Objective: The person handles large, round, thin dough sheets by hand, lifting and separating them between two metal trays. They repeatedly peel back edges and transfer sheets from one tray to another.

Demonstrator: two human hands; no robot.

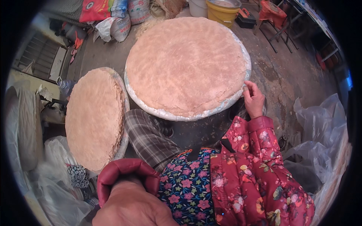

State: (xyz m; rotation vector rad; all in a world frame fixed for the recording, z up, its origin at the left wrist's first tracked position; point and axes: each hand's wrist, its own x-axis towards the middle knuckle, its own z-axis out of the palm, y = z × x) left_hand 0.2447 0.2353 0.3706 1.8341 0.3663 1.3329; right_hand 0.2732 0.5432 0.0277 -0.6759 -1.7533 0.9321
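A large round board wrapped in whitish plastic stands in front of me, covered by a broad, pinkish-brown, fibrous round sheet. At the board's right rim, my right hand has its thumb and forefinger pinched together at the edge; whether they grip the sheet or the wrapping is hard to tell. My left hand is raised close to the camera at the bottom, its back showing and its fingers cut off by the picture's rim. To the left, a stack of similar round sheets lies on a second plastic-covered round board.
Filled sacks, a yellow bucket, a white bucket and a black toolbox stand beyond the large board. A folding stool is at the upper right. Clear plastic sheeting lies at the right, with more at the lower left.
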